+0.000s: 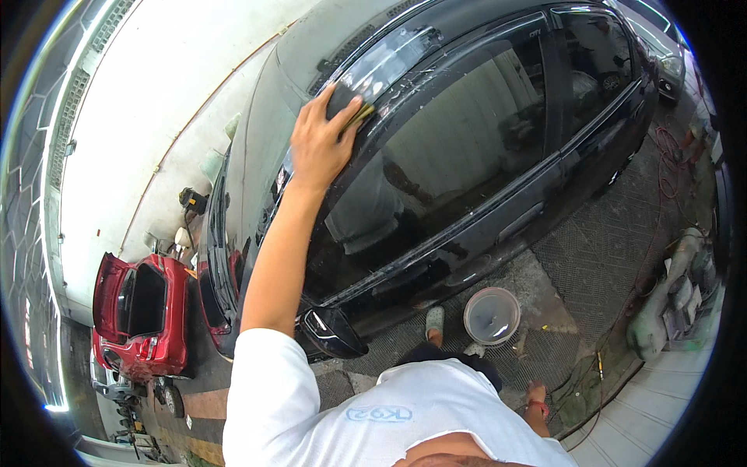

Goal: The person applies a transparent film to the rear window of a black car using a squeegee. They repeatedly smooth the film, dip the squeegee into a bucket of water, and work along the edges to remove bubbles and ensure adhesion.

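Observation:
My left hand (320, 144) reaches up and presses a flat pad with a yellow-green edge (363, 114) against the roof edge of a black car (490, 226). The fingers and thumb close round the pad, and the palm hides part of it. Just beyond lies a dull, greyish wet-looking patch (393, 61) on the black paint, with pale streaks near the top of the door frame. Low by my right side hangs my right hand (537, 395), with a red band at the wrist. It is small in view, and its fingers are not clear.
A round tub of cloudy liquid (492, 316) stands on the floor beside the car, close to my feet. The side mirror (333, 333) juts out near my left arm. At left is a red car (148, 311) with an open hatch. A red hose (668, 156) lies at right.

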A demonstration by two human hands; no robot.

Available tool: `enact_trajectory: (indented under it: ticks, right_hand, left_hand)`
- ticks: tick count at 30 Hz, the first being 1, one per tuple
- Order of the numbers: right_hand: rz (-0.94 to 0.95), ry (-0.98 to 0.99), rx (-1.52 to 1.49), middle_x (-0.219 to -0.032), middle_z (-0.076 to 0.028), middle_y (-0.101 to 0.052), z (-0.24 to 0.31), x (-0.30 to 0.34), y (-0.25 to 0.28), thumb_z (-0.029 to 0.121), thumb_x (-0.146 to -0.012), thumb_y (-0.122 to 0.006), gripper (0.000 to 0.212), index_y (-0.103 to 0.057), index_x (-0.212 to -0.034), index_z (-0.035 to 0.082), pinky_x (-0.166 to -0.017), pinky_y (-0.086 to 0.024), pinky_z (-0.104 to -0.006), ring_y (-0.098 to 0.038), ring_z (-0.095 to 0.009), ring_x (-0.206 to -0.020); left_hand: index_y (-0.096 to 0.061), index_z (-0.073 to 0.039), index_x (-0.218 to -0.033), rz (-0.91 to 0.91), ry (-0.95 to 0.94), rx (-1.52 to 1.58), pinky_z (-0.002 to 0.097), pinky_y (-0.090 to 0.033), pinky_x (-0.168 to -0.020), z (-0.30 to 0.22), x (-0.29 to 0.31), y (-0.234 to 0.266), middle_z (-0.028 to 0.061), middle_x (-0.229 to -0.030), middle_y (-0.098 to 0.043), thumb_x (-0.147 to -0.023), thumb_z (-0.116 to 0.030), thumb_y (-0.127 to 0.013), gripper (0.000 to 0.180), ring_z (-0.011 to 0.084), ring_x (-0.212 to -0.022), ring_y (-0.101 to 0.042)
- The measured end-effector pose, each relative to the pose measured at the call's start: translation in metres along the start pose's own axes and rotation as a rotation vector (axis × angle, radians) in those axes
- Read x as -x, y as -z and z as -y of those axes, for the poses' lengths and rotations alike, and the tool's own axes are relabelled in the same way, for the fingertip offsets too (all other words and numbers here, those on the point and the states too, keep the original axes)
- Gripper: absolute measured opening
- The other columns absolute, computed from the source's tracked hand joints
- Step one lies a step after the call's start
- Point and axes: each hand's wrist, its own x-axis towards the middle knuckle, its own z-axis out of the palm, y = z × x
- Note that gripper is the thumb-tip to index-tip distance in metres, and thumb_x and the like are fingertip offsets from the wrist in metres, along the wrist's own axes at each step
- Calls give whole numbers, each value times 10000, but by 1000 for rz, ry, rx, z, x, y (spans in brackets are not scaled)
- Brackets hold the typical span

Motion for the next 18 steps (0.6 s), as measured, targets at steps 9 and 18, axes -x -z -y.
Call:
enact_trajectory:
  ticks: [9, 18]
  right_hand:
    - [-275, -36, -856, -1184, -267, -835, 87, -12, 43, 248, -1064, -779, 375, -781, -1269, -66, -1015, -615, -452, -816, -372, -1132]
    - [-291, -78, -958, -1224, -260, -831, 80, -19, 28, 231, -1063, -781, 380, -770, -1312, -55, -1031, -612, -460, -811, -386, -1160]
  left_hand:
    - [-850, -312, -1407, 83, -69, -64, 470, -604, -1098, 8, 11, 18, 129, -1552, -710, -854, -170, -967, 583, 360, -1282, -730]
    - [-845, -318, -1393, 94, -105, -127, 466, -620, -1040, 37, 58, 42, 138, -1528, -717, -840, -224, -958, 573, 351, -1180, -744]
